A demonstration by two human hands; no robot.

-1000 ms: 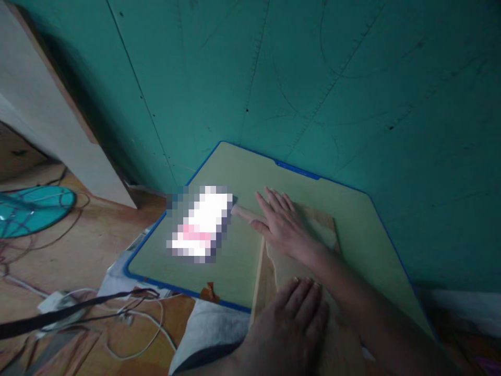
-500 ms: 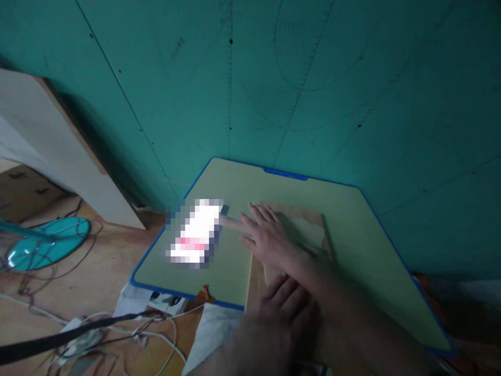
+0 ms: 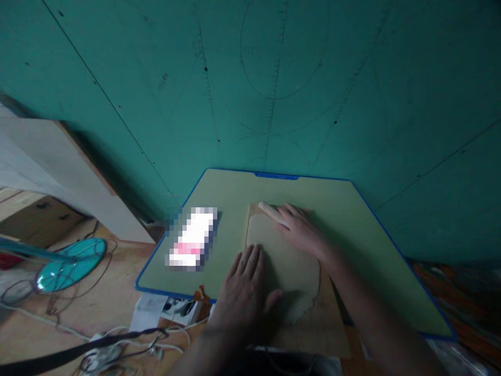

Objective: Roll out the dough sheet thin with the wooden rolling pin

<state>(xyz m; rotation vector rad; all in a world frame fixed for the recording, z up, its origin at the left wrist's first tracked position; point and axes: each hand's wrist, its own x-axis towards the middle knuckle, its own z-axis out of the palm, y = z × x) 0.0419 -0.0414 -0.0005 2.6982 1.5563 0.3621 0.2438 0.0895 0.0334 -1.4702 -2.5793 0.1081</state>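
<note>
**Pale sheet lying on board; both hands resting over it**

The sheet (image 3: 291, 277) is lying flat on a wooden board (image 3: 331, 324), its right edge running ragged. The board is resting on a blue-edged table (image 3: 344, 219) and appears to be overhanging the near side.

The left hand (image 3: 245, 277) is spreading flat over the sheet's left edge, fingers extended and thumb apart, gripping nothing. The right hand (image 3: 301, 230) is lying over a pale rod (image 3: 270, 210) near the far end; the rod's tip is showing, but the palm is hiding whether the fingers are closing on it.

Handling, as judged: the sheet is looking like dough or clay, so light, soft, limp and prone to tearing or stretching, perhaps tacky. The ragged edge is offering poor purchase; broad support from beneath, with spread palms, is seeming safest. The board is seeming stiff, best held by its long sides.

Surroundings: a blurred bright slab (image 3: 191, 237) is lying left of the board, apart from it, limiting room there. The wall (image 3: 352, 89) is standing behind the table. Cables (image 3: 160, 347) are trailing on the floor at lower left.
</note>
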